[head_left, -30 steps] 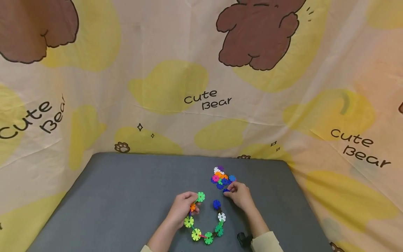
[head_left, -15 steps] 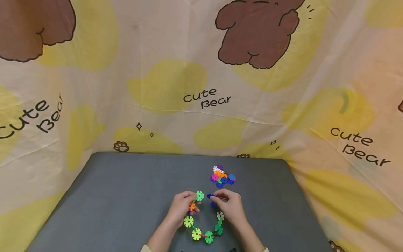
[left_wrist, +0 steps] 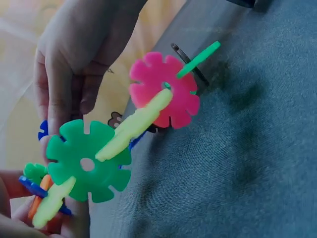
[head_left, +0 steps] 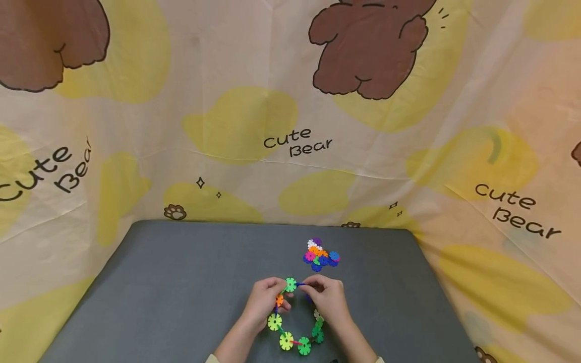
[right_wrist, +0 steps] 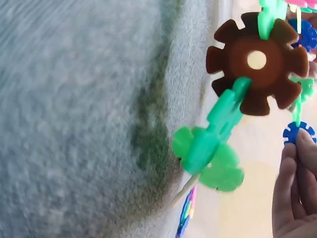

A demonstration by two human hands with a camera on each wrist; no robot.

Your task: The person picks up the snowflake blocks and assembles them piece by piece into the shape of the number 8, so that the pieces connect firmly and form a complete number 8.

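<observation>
A chain of slotted plastic snowflake discs curves between both hands, with a yellow disc (head_left: 286, 341) and a green disc (head_left: 304, 346) at its near side. My left hand (head_left: 263, 303) holds the chain's left end by the light green disc (head_left: 291, 285) and orange disc (head_left: 279, 300). Thumb and finger of my right hand (head_left: 330, 301) pinch a blue disc (right_wrist: 293, 133), its edge meeting the light green disc. A pink disc (left_wrist: 161, 89) and a brown disc (right_wrist: 233, 64) show in the wrist views. My right hand partly covers the chain's other end.
Beyond the hands, a small pile of loose discs (head_left: 316, 255) in mixed colours lies on the grey table (head_left: 204, 262). A bear-print cloth (head_left: 236, 191) hangs behind and at both sides. A dark object (head_left: 334, 361) shows at the bottom edge.
My right hand has come left from beside the pile, bringing the blue disc against the light green disc. My left hand stays nearly in place, holding the chain.
</observation>
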